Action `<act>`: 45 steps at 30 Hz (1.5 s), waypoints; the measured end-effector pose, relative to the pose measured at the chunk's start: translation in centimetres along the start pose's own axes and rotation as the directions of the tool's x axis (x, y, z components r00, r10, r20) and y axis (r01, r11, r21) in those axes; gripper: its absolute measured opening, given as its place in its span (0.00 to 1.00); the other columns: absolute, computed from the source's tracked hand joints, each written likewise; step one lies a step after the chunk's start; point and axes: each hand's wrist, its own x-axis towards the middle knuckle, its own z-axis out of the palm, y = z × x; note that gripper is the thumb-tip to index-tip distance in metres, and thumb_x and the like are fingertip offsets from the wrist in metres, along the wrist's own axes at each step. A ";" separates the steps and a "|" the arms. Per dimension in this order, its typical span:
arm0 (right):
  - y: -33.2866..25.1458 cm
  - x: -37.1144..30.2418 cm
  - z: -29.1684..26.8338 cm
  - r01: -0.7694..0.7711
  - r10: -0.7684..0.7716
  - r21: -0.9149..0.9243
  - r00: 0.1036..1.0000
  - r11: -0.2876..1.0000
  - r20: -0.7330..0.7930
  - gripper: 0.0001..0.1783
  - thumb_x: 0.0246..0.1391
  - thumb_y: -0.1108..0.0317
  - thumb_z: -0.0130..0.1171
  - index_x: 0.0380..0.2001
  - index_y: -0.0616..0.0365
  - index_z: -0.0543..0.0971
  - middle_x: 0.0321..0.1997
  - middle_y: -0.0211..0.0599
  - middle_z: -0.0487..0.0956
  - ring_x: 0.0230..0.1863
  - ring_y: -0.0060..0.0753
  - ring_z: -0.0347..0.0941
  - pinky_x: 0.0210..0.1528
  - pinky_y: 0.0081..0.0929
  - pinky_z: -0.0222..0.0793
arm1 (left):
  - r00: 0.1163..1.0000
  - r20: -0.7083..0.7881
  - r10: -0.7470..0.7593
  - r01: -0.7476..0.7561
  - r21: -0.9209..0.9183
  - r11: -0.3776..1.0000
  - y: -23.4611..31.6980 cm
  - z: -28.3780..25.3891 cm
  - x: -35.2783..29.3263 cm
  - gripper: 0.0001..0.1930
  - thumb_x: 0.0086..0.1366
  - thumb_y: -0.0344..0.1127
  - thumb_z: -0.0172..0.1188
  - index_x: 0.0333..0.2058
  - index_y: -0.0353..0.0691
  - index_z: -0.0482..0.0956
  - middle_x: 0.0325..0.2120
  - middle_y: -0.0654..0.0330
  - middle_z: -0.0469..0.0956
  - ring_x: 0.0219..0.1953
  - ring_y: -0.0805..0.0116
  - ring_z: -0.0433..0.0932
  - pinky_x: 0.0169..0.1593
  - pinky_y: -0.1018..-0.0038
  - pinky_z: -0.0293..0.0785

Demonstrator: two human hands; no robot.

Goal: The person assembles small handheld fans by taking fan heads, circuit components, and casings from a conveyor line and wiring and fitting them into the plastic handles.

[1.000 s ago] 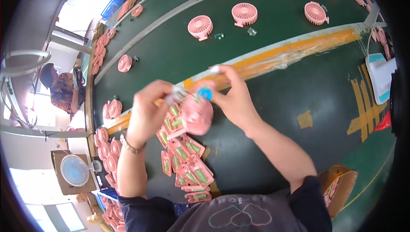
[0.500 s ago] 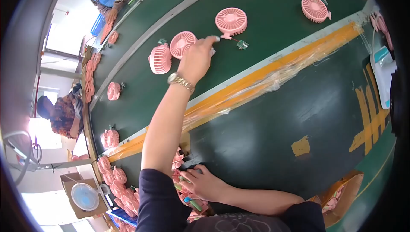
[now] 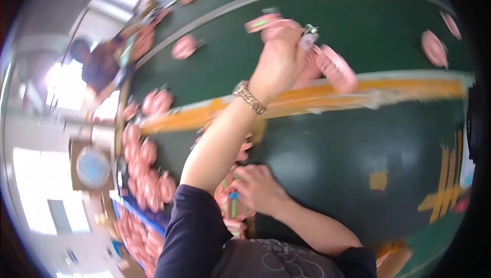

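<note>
My left hand (image 3: 280, 63), with a gold watch on its wrist, reaches out over the green belt. It is closed on a pink fan head (image 3: 335, 69); motion blurs it, and a small green circuit board (image 3: 310, 31) shows at my fingertips. Against the hand is a second pink piece (image 3: 308, 68), partly hidden. Just past my knuckles sits another pink fan head (image 3: 281, 24). My right hand (image 3: 260, 188) rests low in front of me, fingers stretched over a pile of pink fan parts (image 3: 227, 196). A green and blue piece (image 3: 234, 205) lies beside it.
Orange tape (image 3: 424, 87) runs along the belt's near edge. Pink fans (image 3: 148, 183) are heaped at left, with more in a blue crate (image 3: 140, 214). Single fan heads (image 3: 434, 49) lie on the belt. A co-worker (image 3: 99, 68) works far left. A cardboard box (image 3: 396, 257) stands near right.
My view has turned, and the scene looks smeared. My left hand, over the belt among the fans before, now has a fan head in its grasp. My right hand stays by the pile.
</note>
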 end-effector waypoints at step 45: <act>2.9 -11.7 -10.4 -0.717 0.510 -0.140 0.604 0.683 -0.612 0.14 0.52 0.78 0.56 0.44 0.60 0.72 0.50 0.47 0.73 0.49 0.51 0.70 0.53 0.40 0.65 | 0.932 -0.008 -0.362 0.232 0.781 0.580 -21.5 -8.7 -3.1 0.17 0.62 0.29 0.49 0.49 0.48 0.76 0.41 0.49 0.79 0.44 0.51 0.79 0.49 0.54 0.75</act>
